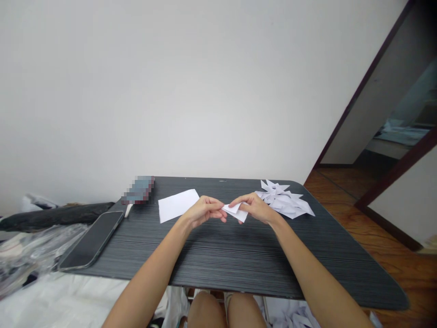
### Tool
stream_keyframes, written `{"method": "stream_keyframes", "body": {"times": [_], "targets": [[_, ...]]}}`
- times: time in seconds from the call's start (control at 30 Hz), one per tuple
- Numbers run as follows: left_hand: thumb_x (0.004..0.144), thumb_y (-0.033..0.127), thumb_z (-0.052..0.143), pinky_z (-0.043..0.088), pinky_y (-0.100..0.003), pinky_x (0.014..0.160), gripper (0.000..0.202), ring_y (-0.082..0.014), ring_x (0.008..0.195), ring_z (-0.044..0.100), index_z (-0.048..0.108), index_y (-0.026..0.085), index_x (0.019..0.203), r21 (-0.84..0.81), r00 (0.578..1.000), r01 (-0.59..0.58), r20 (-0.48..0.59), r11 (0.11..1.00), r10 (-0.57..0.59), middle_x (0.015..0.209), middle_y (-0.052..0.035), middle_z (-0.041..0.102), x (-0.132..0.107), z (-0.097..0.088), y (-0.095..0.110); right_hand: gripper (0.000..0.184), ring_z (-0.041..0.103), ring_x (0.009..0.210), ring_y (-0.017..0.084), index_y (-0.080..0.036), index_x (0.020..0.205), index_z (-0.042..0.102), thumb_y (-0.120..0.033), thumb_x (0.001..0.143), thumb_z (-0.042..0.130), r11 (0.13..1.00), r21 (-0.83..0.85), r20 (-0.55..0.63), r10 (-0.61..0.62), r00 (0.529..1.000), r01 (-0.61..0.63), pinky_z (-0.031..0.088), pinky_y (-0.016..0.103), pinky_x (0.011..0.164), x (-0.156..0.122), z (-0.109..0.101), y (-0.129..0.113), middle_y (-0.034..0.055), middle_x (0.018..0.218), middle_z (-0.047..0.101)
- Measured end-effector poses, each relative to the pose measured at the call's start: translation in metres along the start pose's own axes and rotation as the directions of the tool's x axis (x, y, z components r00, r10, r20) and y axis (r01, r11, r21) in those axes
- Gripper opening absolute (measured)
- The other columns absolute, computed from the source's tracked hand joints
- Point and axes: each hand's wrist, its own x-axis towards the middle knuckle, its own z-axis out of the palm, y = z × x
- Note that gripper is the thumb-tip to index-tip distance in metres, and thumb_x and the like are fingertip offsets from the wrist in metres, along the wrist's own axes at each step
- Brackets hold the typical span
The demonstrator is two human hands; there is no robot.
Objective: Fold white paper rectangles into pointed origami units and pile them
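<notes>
Just below the centre of the frame, the left hand (206,212) pinches the left tip of a folded white paper (235,209) between thumb and fingers. The right hand (256,208), fingers curled closed, grips its right side. Left of centre lies a flat sheet (177,206); right of centre, a heap of pointed papers (287,202). A phone (93,240) rests lower left on the dark table (235,262).

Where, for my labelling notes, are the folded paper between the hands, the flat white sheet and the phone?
Folded paper (235,211): head view, middle of its visible layers.
Flat white sheet (178,206): head view, middle of its upper face.
Phone (92,240): head view, middle of its dark face.
</notes>
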Motion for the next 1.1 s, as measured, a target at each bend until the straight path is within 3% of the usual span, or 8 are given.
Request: {"method": "stream_keyframes", "body": {"times": [0.27, 0.4, 0.53, 0.67, 0.9, 1.1], "targets": [[0.065, 0.026, 0.063, 0.047, -0.023, 0.055, 0.022, -0.0145, 0.053, 0.061, 0.061, 0.005, 0.071, 0.183, 0.999, -0.04, -0.026, 0.982, 0.046, 0.062, -0.0093, 0.065, -0.002, 0.001, 0.001, 0.013, 0.058, 0.051, 0.013, -0.014, 0.071, 0.064, -0.023, 0.066, 0.056, 0.993, -0.114, 0.058, 0.007, 0.998, 0.0, 0.044, 0.023, 0.051, -0.003, 0.001, -0.007, 0.0008, 0.057, 0.061], [0.065, 0.028, 0.061, 0.049, -0.026, 0.056, 0.025, -0.0168, 0.054, 0.062, 0.061, 0.005, 0.074, 0.303, 0.993, -0.105, -0.024, 0.947, 0.118, 0.061, -0.0098, 0.065, -0.003, 0.001, 0.001, 0.017, 0.059, 0.066, 0.015, -0.014, 0.076, 0.064, -0.025, 0.07, 0.053, 0.984, -0.17, 0.125, -0.034, 0.992, 0.055, 0.044, 0.026, 0.063, -0.004, -0.003, -0.011, 0.0035, 0.069, 0.064], [0.069, 0.03, 0.055, 0.048, -0.025, 0.056, 0.024, -0.0157, 0.055, 0.061, 0.062, 0.007, 0.073, 0.521, 0.976, -0.179, -0.015, 0.835, 0.219, 0.062, -0.0088, 0.065, -0.005, 0.004, 0.001, 0.028, 0.057, 0.067, 0.015, -0.014, 0.092, 0.061, -0.031, 0.07, 0.054, 0.968, -0.248, 0.009, -0.05, 0.999, 0.051, 0.043, 0.025, 0.061, -0.001, -0.004, -0.004, 0.0038, 0.074, 0.064], [0.072, 0.026, 0.049, 0.047, -0.022, 0.058, 0.021, -0.0136, 0.055, 0.061, 0.063, 0.01, 0.073, 0.696, 0.96, -0.21, 0.016, 0.686, 0.279, 0.061, -0.0052, 0.065, -0.006, 0.006, 0.0, 0.027, 0.058, 0.069, 0.017, -0.013, 0.085, 0.065, -0.033, 0.069, 0.056, 0.914, -0.405, -0.021, -0.043, 0.999, 0.031, 0.043, 0.026, 0.061, 0.004, 0.001, 0.006, 0.0058, 0.076, 0.066], [0.073, 0.024, 0.046, 0.046, -0.02, 0.057, 0.021, -0.0135, 0.056, 0.06, 0.063, 0.012, 0.073, 0.783, 0.944, -0.236, 0.043, 0.576, 0.328, 0.06, -0.0042, 0.065, -0.007, 0.006, -0.002, 0.021, 0.057, 0.066, 0.017, -0.017, 0.078, 0.068, -0.029, 0.073, 0.051, 0.788, -0.599, 0.009, -0.174, 0.985, 0.145, 0.04, 0.025, 0.059, 0.004, 0.005, 0.006, 0.0035, 0.072, 0.066], [0.076, 0.03, 0.045, 0.043, -0.018, 0.05, 0.025, -0.0101, 0.045, 0.056, 0.062, 0.012, 0.07, 0.786, 0.939, -0.208, -0.007, 0.583, 0.344, 0.053, -0.002, 0.061, -0.003, 0.008, -0.006, 0.022, 0.055, 0.061, 0.015, -0.018, 0.074, 0.068, -0.026, 0.076, 0.048, 0.771, -0.611, -0.015, -0.237, 0.971, 0.179, 0.039, 0.024, 0.056, 0.005, 0.01, 0.007, 0.0023, 0.068, 0.066]]}}
